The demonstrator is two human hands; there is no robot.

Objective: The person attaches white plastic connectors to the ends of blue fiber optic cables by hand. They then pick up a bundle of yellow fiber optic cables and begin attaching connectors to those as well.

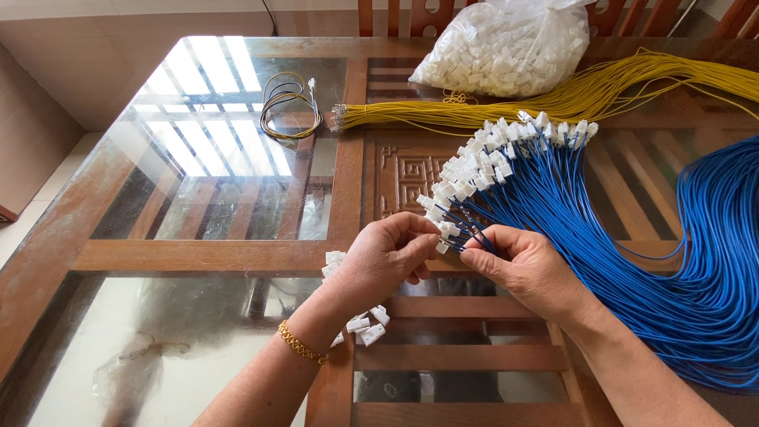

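Broadly, by size:
counter: glass-topped wooden counter (213, 257) fills the view, its carved panel showing through at the centre.
blue wires: a thick bundle of blue wires (696, 261) sweeps from the near right up and across to the middle, the ends fanned out and each tipped with a white plug.
yellow wires: a long sheaf of yellow wires (553, 99) lies across the far side, running left to right, its bare ends pointing left.
bag: a clear plastic bag of white connectors (506, 43) sits at the far edge, just beyond the yellow sheaf.
wire coil: a small coil of mixed wires (288, 107) rests far left of the yellow ends, well apart from the hands.
right hand: right hand (526, 265), fingers pressed together, pinching one blue wire near its end; the wire's long axis trails away to the right.
left hand: left hand (383, 257), thumb and forefinger pinching a white connector (443, 247) right at the wire tip.
key relation: both hands meet at centre, fingertips almost touching; the connector lies left of the wire end, in line with it.
loose connectors: a few loose white connectors (365, 324) lie near, under the left wrist.
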